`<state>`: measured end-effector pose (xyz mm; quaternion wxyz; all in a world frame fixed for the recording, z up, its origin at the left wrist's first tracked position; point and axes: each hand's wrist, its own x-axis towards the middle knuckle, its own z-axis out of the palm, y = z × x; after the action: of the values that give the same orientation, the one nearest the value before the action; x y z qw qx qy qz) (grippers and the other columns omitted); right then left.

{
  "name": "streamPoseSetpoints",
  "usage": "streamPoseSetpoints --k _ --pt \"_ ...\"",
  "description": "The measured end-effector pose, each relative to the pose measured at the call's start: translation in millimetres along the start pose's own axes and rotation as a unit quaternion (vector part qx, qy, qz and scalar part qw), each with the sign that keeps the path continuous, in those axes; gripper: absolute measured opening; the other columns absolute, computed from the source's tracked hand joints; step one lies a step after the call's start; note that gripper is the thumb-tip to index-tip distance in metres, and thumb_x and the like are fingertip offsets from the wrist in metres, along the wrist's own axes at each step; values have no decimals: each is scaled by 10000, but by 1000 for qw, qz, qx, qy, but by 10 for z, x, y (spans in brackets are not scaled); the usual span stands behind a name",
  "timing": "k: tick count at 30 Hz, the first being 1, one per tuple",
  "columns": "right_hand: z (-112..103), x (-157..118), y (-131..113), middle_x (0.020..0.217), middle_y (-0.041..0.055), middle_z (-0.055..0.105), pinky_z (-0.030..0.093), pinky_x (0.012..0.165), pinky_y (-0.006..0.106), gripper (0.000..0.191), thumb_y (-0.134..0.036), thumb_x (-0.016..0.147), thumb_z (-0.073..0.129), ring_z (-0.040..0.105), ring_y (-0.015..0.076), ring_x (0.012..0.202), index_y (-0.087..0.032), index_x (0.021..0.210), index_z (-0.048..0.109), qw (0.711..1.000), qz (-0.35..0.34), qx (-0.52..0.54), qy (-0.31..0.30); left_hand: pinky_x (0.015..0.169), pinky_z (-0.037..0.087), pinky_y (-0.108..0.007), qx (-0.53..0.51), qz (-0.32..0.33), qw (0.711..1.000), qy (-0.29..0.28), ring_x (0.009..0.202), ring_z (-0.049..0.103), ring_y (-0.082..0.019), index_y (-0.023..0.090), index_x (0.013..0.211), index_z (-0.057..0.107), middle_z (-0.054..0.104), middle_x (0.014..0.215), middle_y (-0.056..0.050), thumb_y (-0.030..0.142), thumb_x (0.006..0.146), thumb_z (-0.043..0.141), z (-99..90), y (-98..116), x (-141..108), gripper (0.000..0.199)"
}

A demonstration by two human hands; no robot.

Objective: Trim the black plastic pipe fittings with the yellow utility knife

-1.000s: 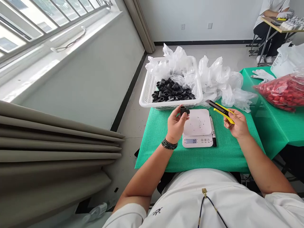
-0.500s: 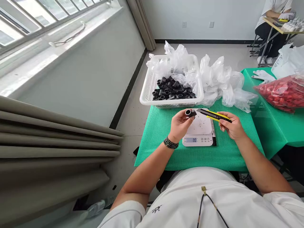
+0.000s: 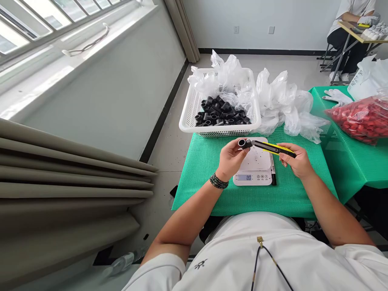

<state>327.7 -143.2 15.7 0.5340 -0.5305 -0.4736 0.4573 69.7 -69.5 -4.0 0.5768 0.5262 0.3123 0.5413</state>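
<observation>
**Work on one small, matte-black tubular fitting (image 3: pixel 246 144) looks to be under way**

The person's bare left hand (image 3: pixel 230 160) pinches the fitting between thumb and fingers, the grip closed down to its width. The bare right hand (image 3: pixel 298 161) is wrapped around a slim yellow-and-black utility knife (image 3: pixel 273 148), its blade pointing at the fitting's right end. Whether the tip touches or stops just beside it cannot be told.

This piece seems part-way through its handling, since the knife is up against it. A heap of similar black fittings (image 3: pixel 216 114) lies in a white perforated plastic basket (image 3: pixel 212 129); whether those have been worked on or are left to do, the view does not show. Dark flecks dot the plate of the flat white digital scale (image 3: pixel 258 167), perhaps scraps of earlier cutting. Its display appears to read zero, so nothing seems to be weighed.

The fitting is raised over the scale's far left part. One round open mouth, with a paler rim around a dark bore, faces the camera and slightly left; the body runs right towards the blade. Any burr on its edge is too small to make out.
</observation>
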Motion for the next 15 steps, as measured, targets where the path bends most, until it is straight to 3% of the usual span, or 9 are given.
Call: streamPoseSetpoints --k 9,15 --pt "-22 -11 31 701 -11 700 495 458 282 448 -508 818 901 546 115 498 -228 1160 826 999 -20 -39 6 860 676 -324 -18 -18 999 28 898 755 -160 186 979 689 752 968 -39 526 719 1015 26 12 -17 538" --pt "-15 -23 17 716 -6 708 496 466 286 438 -503 823 898 561 122 512 -233 1160 826 999 -17 -44 15 832 672 -315 -20 -27 999 31 878 730 -146 198 976 634 727 982 -32 541 707 1020 29 31 -19 582"
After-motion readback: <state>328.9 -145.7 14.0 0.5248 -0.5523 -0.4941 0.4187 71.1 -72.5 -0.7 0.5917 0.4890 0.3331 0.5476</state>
